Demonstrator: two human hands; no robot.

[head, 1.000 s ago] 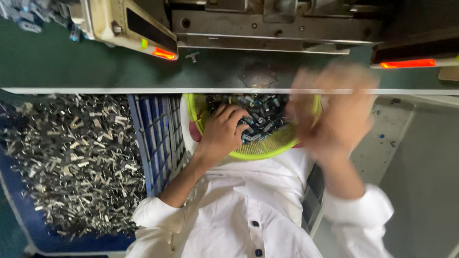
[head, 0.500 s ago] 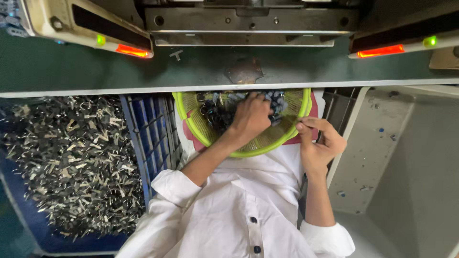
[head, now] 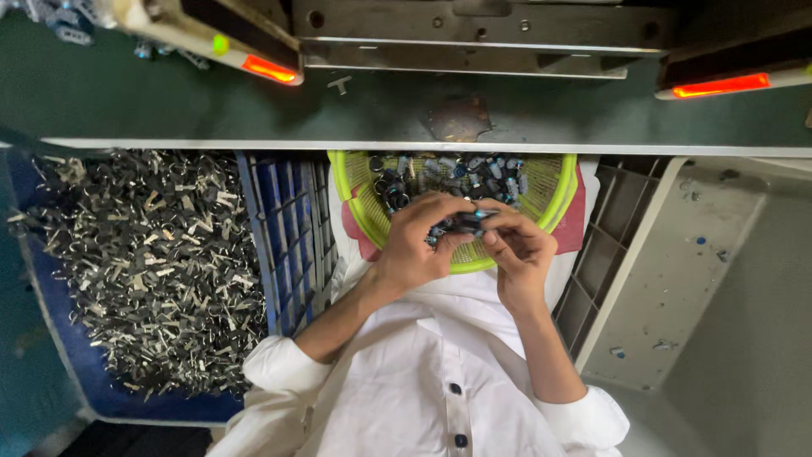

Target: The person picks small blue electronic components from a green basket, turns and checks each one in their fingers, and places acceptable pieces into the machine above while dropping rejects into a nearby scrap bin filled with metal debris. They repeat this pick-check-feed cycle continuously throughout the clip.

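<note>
Both hands have come together since half a second ago, when the right one was off at the basket's rim by itself. Now the left hand (head: 414, 245) and the right hand (head: 516, 250) meet over the near edge of the yellow-green mesh basket (head: 554, 199), fingers pinched narrow around a small dark part with a bluish end (head: 463, 222), held between them just above the rim.

My worry is a slip: the part looks tiny and the grip is all fingertips, so it could drop back among the loose dark and blue pieces (head: 461, 173) heaped at the basket's 12 o'clock and be lost in the pile, or tumble off the near rim into the lap of the white shirt (head: 423, 372). The basket rests on the lap, tucked partly beneath the bench, so a shifted knee could tip it.

At 9 o'clock a blue plastic crate (head: 288, 237) holds a thick heap of small metal stampings (head: 144, 262). At 12 o'clock runs a dark green machine bench (head: 169, 106), with orange-red lamps (head: 715, 85) glowing on the housings above. At 3 o'clock stands a grey speckled panel (head: 677, 279).
</note>
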